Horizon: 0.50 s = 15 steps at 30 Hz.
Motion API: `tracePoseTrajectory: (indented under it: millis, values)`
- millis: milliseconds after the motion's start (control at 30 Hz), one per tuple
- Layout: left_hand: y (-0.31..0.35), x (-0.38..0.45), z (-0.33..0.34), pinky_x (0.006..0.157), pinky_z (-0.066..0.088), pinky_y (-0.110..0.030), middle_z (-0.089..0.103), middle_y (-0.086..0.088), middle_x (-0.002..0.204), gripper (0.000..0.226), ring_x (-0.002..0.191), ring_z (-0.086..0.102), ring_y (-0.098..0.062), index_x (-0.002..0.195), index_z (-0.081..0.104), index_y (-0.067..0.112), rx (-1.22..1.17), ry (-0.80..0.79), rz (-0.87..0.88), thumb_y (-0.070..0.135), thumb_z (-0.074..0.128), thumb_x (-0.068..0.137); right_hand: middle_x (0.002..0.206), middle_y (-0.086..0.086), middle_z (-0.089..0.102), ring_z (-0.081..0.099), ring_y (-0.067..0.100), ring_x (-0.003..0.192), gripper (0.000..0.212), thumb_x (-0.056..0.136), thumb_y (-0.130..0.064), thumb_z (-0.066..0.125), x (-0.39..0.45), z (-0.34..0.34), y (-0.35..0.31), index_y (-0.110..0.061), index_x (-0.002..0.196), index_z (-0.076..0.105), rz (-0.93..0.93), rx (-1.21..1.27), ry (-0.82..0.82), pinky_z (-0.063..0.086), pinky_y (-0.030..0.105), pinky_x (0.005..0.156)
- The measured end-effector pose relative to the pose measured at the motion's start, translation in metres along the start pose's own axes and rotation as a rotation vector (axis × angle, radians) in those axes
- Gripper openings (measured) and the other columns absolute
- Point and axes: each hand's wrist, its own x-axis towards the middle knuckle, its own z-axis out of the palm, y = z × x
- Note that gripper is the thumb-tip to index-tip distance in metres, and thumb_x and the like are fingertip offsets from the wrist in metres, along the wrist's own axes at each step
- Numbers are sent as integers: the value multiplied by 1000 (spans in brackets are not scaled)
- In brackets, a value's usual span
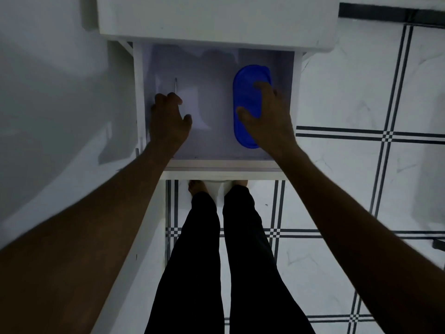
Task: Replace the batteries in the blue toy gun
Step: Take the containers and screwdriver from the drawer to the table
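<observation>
An open white drawer (216, 168) is pulled out below me. Inside on the right lies a blue oval lidded container (248, 97). My right hand (265, 116) rests on top of it, fingers spread over the lid and thumb on its near half. My left hand (167, 116) is at the drawer's left side, fingers curled around the handle of a thin screwdriver (176, 85) whose metal shaft points away from me. No toy gun or batteries are in view.
A white cabinet top (216, 18) overhangs the drawer's back. White paper or cloth (192, 104) lies on the drawer floor beside my left hand. My legs and bare feet stand on white tiles with black stripes (361, 136). A white surface (48, 92) lies left.
</observation>
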Motion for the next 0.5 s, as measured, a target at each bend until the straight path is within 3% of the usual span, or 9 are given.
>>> tracePoseTrajectory:
  millis: [133,300,400,500]
  values:
    - [0,9,10,88,47,-39,47,-18,128,43,109,55,-36,124,52,8,104,20,-5,13,69,85,156,17,18,25,38,140,92,77,-45,72,22,33,7,-21,151,22,44,-195,85,34,56,108]
    - [-4,22,16,78,45,-31,53,-17,117,51,101,58,-32,124,49,8,-24,66,31,-11,63,79,161,16,-4,16,39,144,110,70,-35,80,25,54,11,-26,154,8,138,-67,162,36,54,105]
    - [0,20,8,80,48,-28,60,-12,108,56,97,59,-22,130,45,6,-205,57,-12,-11,63,80,159,16,0,20,39,141,118,67,-29,82,35,49,10,-28,154,3,229,26,92,38,55,104]
    - [6,1,-14,86,48,-20,67,-10,113,43,102,64,-19,126,57,8,-327,88,-41,-3,64,85,155,14,14,28,35,137,120,65,-25,85,36,30,4,-23,154,4,237,205,8,39,50,100]
